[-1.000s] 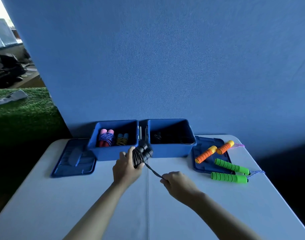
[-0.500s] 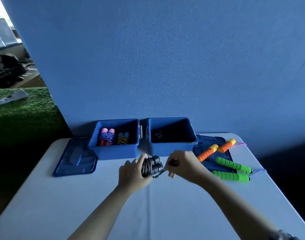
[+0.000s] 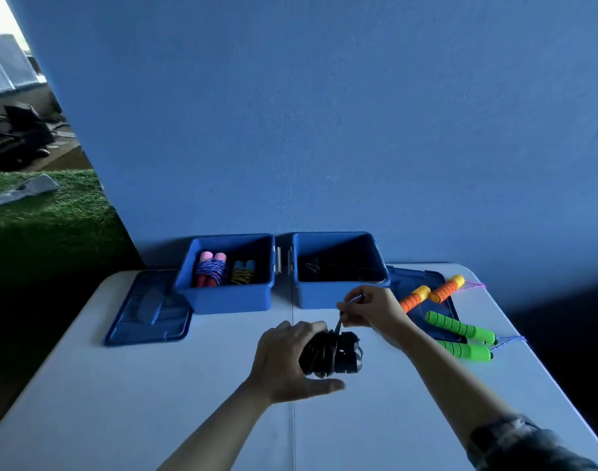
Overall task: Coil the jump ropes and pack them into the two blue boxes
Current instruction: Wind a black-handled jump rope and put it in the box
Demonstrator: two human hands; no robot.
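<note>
On the white folding table (image 3: 121, 385), bare toward its near edge, two open blue plastic boxes (image 3: 338, 297) stand against the far wall, while the left hand (image 3: 284, 360) grips the coiled black jump rope (image 3: 328, 353) mid-table and the right hand (image 3: 372, 309) pinches its loose end.

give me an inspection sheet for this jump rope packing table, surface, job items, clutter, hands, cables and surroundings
Surface: white folding table with a centre seam.
Job's things: left blue box holds two coiled ropes, one with pink handles; right blue box has dark contents, unclear. Black rope bundle is above the table. Orange handles and green handles lie uncoiled at right.
Clutter: two box lids, left lid and right lid.
Hands: left hand has the bundle in its grip; right hand pinches the rope's free end.
Cables: nothing seen.
Surroundings: blue backdrop; green turf at left.
</note>
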